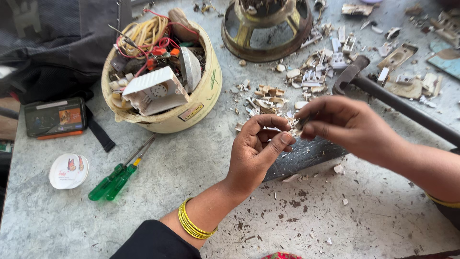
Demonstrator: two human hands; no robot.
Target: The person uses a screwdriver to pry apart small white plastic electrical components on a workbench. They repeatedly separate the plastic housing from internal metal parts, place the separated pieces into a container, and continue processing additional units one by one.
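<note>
Two green-handled screwdrivers (120, 175) are lying idle on the grey counter (191, 158) well to the left of the left hand (256, 148), beside a small round white lid (68, 170) and a phone (55, 116) further out. Up and to the left of that hand, a cream tub (191, 110) is sitting heaped with a white plastic housing (155, 90), yellow and red wires (146, 33) and other pulled-apart parts, which suggests a good share of the sorting is already behind. The left hand is curling loosely, thumb pressing toward the bent fingers, and it is meeting the right hand (342, 124) over a dark flat slab (306, 156). The right hand is pinching its thumb and forefinger together on a small pale fragment (298, 125), just at the left fingertips; whether the left hand is also gripping it I cannot tell. Beyond both hands, a spread of broken white and tan plastic shards (306, 76) is still littering the counter, so plenty appears left to pick through. A rusty round metal frame (266, 26) is resting further up, and a dark-handled hammer (373, 88) is lying just above the right hand, untouched.
</note>
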